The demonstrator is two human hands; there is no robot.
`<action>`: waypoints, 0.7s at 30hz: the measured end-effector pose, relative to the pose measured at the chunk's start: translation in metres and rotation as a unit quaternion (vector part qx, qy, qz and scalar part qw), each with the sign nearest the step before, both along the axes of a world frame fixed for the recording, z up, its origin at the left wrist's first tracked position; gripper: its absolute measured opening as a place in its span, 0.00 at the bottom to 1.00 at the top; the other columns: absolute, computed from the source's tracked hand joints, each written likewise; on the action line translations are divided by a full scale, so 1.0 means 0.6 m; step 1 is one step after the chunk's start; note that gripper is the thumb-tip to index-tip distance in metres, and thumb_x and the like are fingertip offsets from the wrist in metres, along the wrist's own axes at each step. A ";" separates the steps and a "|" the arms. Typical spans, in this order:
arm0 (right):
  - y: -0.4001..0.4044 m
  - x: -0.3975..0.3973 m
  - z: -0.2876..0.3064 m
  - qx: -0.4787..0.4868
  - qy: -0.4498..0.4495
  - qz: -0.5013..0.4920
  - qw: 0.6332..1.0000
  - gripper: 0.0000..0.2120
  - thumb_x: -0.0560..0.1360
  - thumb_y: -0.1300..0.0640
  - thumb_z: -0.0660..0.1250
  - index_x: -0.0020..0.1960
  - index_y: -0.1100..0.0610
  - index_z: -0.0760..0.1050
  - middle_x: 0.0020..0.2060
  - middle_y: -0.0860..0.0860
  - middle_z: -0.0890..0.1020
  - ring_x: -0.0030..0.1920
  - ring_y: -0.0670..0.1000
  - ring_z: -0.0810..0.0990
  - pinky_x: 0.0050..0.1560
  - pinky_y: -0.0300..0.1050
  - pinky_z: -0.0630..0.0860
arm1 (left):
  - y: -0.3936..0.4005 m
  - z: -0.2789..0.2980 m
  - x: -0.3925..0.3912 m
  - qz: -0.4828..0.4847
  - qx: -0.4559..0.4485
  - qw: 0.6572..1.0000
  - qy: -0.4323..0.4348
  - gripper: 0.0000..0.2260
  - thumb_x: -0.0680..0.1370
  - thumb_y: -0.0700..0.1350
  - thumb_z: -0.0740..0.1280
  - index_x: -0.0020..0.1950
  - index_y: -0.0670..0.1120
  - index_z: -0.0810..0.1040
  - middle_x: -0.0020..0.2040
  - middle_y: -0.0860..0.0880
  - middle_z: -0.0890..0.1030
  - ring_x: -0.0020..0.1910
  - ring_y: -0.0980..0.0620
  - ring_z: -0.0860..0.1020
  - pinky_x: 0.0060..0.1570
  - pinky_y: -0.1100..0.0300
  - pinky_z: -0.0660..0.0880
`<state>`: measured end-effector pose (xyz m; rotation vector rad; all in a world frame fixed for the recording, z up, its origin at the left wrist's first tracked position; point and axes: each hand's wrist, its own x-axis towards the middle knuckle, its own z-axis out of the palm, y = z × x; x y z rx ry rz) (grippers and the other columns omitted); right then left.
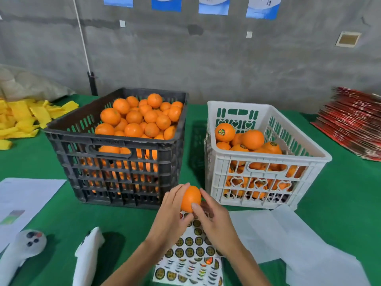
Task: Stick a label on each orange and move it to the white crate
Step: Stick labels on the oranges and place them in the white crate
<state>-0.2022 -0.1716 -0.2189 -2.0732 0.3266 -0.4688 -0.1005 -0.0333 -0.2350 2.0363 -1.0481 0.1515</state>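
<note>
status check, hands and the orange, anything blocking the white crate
Left hand and right hand both grip one orange above the label sheet. No label visible on it. White crate part full, open top, path clear.

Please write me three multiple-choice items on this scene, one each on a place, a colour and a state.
1. Where does the sticker sheet lie?
A. inside the white crate
B. on the green cloth under the hands
C. on the yellow pile

2. What colour is the crate on the left?
A. black
B. red
C. blue

3. How is the orange in front held?
A. it lies alone on the cloth
B. it rests on the white crate's rim
C. both hands hold it

Answers:
1 B, the sheet shows on the cloth below the wrists.
2 A, the dark crate stands left of the white crate.
3 C, the left hand and the right hand close round it above the sheet.
</note>
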 end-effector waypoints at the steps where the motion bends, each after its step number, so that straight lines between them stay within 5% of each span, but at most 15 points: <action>1: -0.004 -0.006 -0.016 -0.031 0.029 0.012 0.999 0.26 0.81 0.37 0.63 0.77 0.39 0.64 0.66 0.39 0.78 0.63 0.37 0.76 0.64 0.43 0.76 | 0.006 -0.018 0.001 -0.001 0.019 1.000 0.017 0.32 0.80 0.49 0.73 0.80 0.57 0.61 0.77 0.57 0.64 0.74 0.57 0.66 0.71 0.62 0.69; 3: -0.008 -0.016 -0.041 -0.092 0.072 0.046 0.992 0.24 0.82 0.39 0.62 0.76 0.39 0.65 0.65 0.40 0.78 0.62 0.38 0.75 0.64 0.45 0.75 | 0.014 -0.043 0.004 0.010 0.033 0.998 0.055 0.31 0.80 0.49 0.73 0.79 0.59 0.62 0.77 0.58 0.64 0.71 0.55 0.72 0.64 0.66 0.71; 7: -0.012 -0.021 -0.064 -0.140 0.127 0.087 0.978 0.38 0.76 0.28 0.63 0.80 0.44 0.61 0.77 0.37 0.63 0.76 0.38 0.59 0.77 0.41 0.59 | 0.013 -0.058 0.010 0.029 0.032 0.995 0.091 0.31 0.81 0.49 0.72 0.79 0.59 0.61 0.76 0.58 0.64 0.65 0.53 0.76 0.57 0.63 0.72; 13: -0.010 -0.024 -0.070 -0.214 0.133 0.063 0.966 0.35 0.78 0.30 0.60 0.79 0.48 0.65 0.78 0.39 0.64 0.77 0.40 0.59 0.71 0.26 0.46 | 0.018 -0.056 0.006 0.028 0.018 0.994 0.107 0.31 0.81 0.51 0.72 0.78 0.63 0.59 0.75 0.66 0.62 0.63 0.58 0.75 0.56 0.64 0.73; 17: -0.009 -0.022 -0.069 -0.239 0.123 0.056 0.961 0.29 0.80 0.33 0.59 0.76 0.46 0.70 0.75 0.39 0.69 0.76 0.41 0.63 0.74 0.29 0.50 | 0.018 -0.054 0.005 0.023 0.008 0.993 0.115 0.32 0.80 0.53 0.72 0.77 0.67 0.57 0.71 0.73 0.59 0.61 0.63 0.73 0.51 0.76 0.68; 21: -0.004 -0.018 -0.064 -0.238 0.093 0.029 0.966 0.21 0.81 0.38 0.63 0.68 0.46 0.79 0.68 0.39 0.78 0.68 0.42 0.71 0.71 0.34 0.65 | 0.019 -0.054 0.005 0.020 0.001 0.992 0.121 0.33 0.80 0.53 0.72 0.74 0.74 0.54 0.71 0.76 0.58 0.59 0.65 0.74 0.49 0.79 0.68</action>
